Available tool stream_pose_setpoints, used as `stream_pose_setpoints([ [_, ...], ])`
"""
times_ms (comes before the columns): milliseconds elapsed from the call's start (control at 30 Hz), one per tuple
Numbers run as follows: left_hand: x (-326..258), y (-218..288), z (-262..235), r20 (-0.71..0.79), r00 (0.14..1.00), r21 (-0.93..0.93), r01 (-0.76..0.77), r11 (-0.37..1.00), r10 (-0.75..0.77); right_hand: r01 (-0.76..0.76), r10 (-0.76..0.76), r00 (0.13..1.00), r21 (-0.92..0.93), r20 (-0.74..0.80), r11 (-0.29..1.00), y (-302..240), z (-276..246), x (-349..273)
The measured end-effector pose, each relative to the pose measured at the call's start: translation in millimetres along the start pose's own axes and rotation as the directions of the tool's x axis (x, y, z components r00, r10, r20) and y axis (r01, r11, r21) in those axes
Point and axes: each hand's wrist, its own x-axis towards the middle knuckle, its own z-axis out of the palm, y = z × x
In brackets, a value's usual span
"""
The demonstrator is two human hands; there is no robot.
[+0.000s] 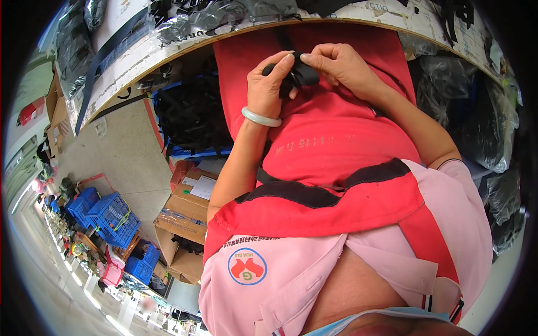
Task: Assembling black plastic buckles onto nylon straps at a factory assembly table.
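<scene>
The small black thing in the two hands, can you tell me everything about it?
The small black strap piece looks like soft folded webbing, dark and matte, bunched into a short lump. The left hand pinches its left end, and the right hand grips its top and right side. It sits above the red apron, just below the table edge.

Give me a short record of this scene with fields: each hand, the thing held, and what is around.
left hand: pinches the black strap from the left; a pale bangle sits on the wrist
right hand: grips the same strap from the right
strap: black, folded or bunched between both hands, held over the red apron
table: edge just beyond the hands, with bagged black goods on it
floor, left: cardboard boxes and blue crates
</scene>
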Motion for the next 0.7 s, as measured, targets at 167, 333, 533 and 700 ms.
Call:
stream_pose_setpoints([
  [167,-7,5,-7,0.002,1.000,0.069,-0.015,0.997,0.015,-0.140,0.084,0.976,0.284,0.202,0.948,1,-8,9],
  [333,-44,45,-18,0.062,0.994,0.219,0.072,0.973,-0.087,-0.044,0.026,0.992,0.144,0.124,0.989,-1,1,25],
  [533,-124,104,-112,-0.339,0.865,0.675,-0.050,0.736,0.370,0.020,-0.026,0.991,0.043,0.133,0.999,-2,7,31],
  [700,-118,81,-130,-0.520,0.715,0.503,-0.185,0.844,0.466,0.095,-0.007,0.940,-0.242,0.342,0.965,-16,43,18],
])
